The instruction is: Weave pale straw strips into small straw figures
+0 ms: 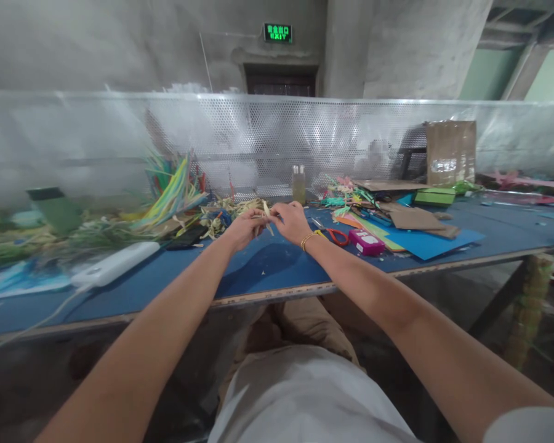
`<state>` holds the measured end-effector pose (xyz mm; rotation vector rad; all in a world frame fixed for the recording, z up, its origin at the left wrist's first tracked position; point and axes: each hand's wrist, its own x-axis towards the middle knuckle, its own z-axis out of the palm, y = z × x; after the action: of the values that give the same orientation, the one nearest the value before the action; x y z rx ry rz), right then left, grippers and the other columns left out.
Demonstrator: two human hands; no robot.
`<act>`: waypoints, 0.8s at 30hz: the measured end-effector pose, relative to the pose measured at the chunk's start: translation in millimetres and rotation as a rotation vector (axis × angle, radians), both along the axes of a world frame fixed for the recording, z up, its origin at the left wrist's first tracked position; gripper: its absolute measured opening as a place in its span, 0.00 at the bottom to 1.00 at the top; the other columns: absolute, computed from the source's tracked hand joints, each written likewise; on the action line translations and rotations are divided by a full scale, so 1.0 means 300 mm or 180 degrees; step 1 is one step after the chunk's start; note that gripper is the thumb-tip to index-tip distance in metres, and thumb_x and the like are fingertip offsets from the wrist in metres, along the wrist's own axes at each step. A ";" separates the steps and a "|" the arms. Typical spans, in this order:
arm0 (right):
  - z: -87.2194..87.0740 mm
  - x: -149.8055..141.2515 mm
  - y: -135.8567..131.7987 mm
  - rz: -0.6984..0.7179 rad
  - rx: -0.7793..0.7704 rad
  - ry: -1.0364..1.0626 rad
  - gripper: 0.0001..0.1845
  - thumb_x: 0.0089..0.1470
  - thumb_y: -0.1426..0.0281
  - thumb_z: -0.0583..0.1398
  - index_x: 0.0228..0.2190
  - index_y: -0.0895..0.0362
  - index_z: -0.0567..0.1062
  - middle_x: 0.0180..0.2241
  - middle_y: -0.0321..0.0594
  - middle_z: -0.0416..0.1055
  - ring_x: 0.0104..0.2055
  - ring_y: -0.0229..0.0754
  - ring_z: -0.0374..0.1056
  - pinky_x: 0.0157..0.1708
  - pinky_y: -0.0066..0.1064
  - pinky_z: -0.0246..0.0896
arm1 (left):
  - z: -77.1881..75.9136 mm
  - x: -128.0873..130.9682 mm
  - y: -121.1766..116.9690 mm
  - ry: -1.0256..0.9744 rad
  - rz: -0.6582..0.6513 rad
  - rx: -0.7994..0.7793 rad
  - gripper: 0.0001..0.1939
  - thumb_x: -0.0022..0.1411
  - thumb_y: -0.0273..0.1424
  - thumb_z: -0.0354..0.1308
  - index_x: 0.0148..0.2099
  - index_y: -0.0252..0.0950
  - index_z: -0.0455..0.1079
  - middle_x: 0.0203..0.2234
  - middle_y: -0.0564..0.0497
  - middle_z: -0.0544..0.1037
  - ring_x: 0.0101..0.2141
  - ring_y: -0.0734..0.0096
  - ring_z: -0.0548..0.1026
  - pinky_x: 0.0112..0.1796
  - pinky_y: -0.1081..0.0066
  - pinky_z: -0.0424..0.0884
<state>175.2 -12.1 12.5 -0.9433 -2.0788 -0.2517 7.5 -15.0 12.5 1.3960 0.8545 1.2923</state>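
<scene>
Both hands meet above the blue tabletop [253, 271], with fingertips almost touching. My left hand [245, 230] is closed in a pinch on a pale straw-like strip [266, 210]. From the other side my right hand [292, 221] grips the same strip, fingers bent over it; a gold bracelet circles that wrist. One end of the strip sticks up between the hands and a thin end pokes out below. Its exact form is too small to tell. Behind the hands lies a heap of similar pale strips [247, 207], partly covered by them.
A white power strip [115, 264] with a cord lies left, near colourful strips [173, 197]. A clear bottle [298, 184] stands behind the hands. Right are orange-handled scissors [338, 237], a purple box [366, 242] and blue card [436, 245]. A perforated metal panel [268, 132] rises behind.
</scene>
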 end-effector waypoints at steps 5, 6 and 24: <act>-0.008 -0.001 0.014 -0.0018 -0.0261 0.0420 0.09 0.60 0.65 0.56 0.31 0.57 0.71 0.32 0.39 0.74 0.34 0.39 0.66 0.42 0.33 0.51 | 0.019 -0.006 -0.013 -0.0232 -0.0156 -0.0174 0.11 0.48 0.22 0.65 0.35 0.36 0.72 0.25 0.54 0.74 0.26 0.76 0.72 0.29 0.75 0.67; -0.010 0.000 0.017 0.0016 -0.0303 0.0524 0.09 0.59 0.65 0.56 0.30 0.57 0.71 0.31 0.38 0.74 0.34 0.39 0.66 0.41 0.32 0.52 | 0.018 -0.006 -0.015 -0.0228 -0.0181 -0.0174 0.12 0.47 0.22 0.65 0.36 0.36 0.72 0.25 0.53 0.74 0.26 0.76 0.72 0.30 0.74 0.68; -0.056 -0.013 0.079 0.0855 -0.1313 0.2013 0.11 0.46 0.62 0.63 0.24 0.56 0.71 0.25 0.35 0.70 0.29 0.36 0.65 0.34 0.30 0.62 | 0.004 0.005 -0.027 0.0331 -0.0373 -0.0013 0.09 0.45 0.21 0.63 0.33 0.33 0.73 0.23 0.53 0.71 0.25 0.74 0.70 0.32 0.70 0.69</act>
<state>171.3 11.7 -4.3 -0.8218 -1.6505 0.5695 9.0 -23.0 13.6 1.4981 0.8314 1.1365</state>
